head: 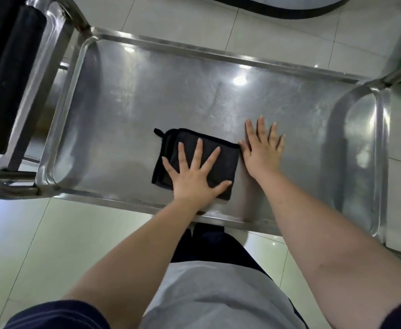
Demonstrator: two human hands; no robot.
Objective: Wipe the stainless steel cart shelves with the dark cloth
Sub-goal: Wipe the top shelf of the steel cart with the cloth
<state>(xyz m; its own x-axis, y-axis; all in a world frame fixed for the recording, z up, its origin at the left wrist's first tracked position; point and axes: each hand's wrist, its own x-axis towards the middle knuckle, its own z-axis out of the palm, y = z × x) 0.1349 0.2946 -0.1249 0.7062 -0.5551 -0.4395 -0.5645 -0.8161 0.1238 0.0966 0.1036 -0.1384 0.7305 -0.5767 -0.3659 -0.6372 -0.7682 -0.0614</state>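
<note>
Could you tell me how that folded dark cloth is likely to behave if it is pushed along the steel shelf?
The folded dark cloth lies flat in soft layers, so it would probably slide easily over the glossy stainless steel shelf. Its loose corner loop suggests it may bunch or unfold unless the spread left hand presses evenly.

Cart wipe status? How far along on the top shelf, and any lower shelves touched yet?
Done: cannot tell; the top shelf shows glare and faint streaks, no clear wiped zone. In hand: the left hand presses flat on the folded dark cloth near the shelf's near edge; the right hand lies flat on bare steel beside it. Left: likely most of this shelf; lower shelves are hidden beneath it.
</note>
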